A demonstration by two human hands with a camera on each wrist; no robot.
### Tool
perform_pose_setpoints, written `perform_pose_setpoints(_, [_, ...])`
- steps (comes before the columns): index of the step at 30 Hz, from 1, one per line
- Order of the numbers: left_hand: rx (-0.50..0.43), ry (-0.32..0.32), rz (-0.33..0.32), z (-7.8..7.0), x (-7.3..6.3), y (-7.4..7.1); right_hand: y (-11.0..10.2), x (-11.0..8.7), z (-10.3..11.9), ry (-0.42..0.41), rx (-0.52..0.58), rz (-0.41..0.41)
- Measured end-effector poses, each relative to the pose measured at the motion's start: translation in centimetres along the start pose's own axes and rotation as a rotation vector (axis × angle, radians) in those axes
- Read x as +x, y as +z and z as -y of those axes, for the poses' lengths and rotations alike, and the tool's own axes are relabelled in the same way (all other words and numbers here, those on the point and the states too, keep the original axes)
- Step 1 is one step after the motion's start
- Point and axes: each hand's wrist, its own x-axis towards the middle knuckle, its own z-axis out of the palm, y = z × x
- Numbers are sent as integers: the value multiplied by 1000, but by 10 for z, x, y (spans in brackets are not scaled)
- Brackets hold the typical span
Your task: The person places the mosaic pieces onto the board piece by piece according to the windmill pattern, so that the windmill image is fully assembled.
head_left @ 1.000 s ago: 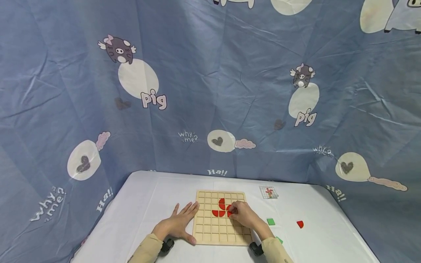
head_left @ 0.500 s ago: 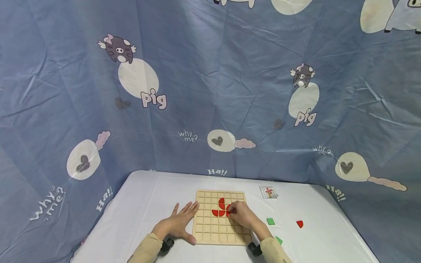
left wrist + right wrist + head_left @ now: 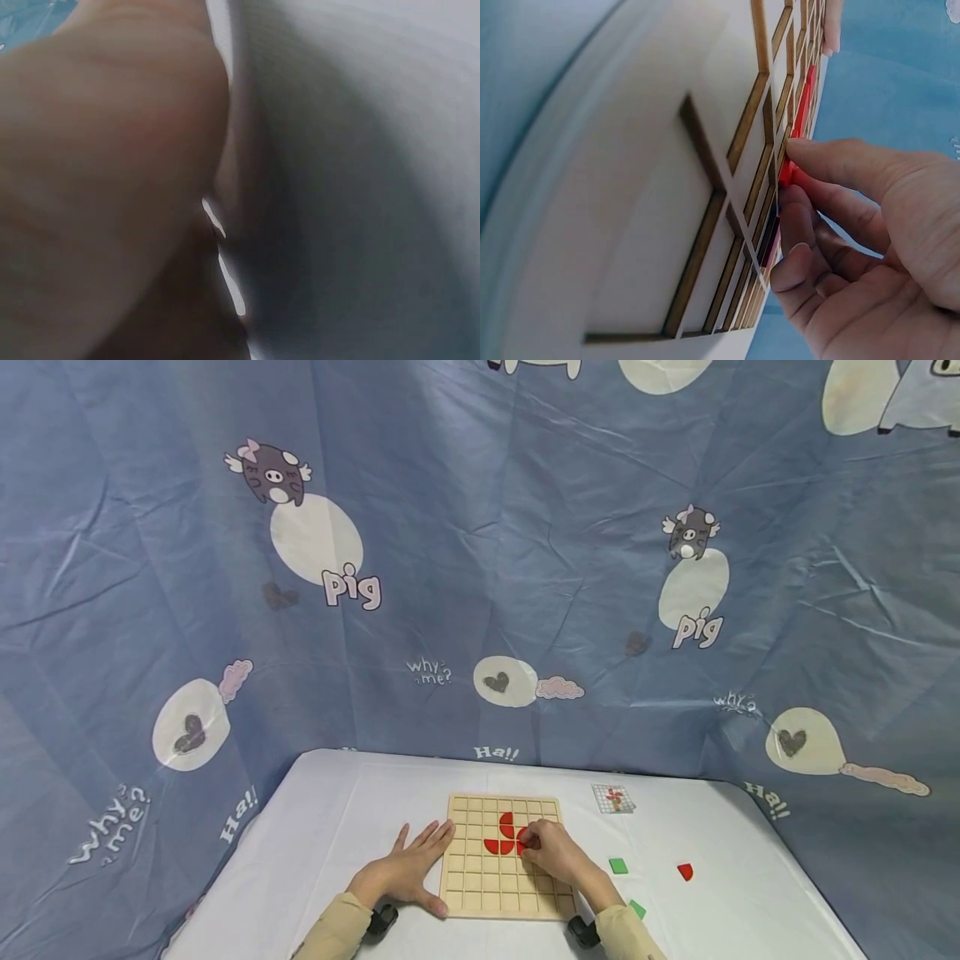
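Note:
A wooden grid board (image 3: 480, 885) lies on the white table. Several red quarter-circle pieces (image 3: 506, 832) sit in its cells near the middle. My left hand (image 3: 405, 870) lies spread with straight fingers along the board's left side, fingertips and thumb at its edge. Over the board's right half, my right hand (image 3: 557, 852) pinches a red quarter-circle piece (image 3: 784, 172) between thumb and fingers, low over the cells. In the head view the fingers partly cover that piece. Mostly blurred skin and white cloth fill the left wrist view.
Right of the board lie a green square (image 3: 618, 866), another green piece (image 3: 637, 909) partly beside the sleeve, and a loose red quarter-circle (image 3: 685, 872). Pattern cards (image 3: 613, 799) rest at the back right. A blue printed curtain (image 3: 480, 568) hangs behind the table.

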Motion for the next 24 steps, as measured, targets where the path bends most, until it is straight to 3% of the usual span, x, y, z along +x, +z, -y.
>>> perform_pose_setpoints(9, [8, -3, 0, -2, 0, -1, -2, -2, -3, 1, 46, -14])
perform_pose_setpoints(24, [9, -5, 0, -2, 1, 0, -13, -13, -6, 19, 13, -47])
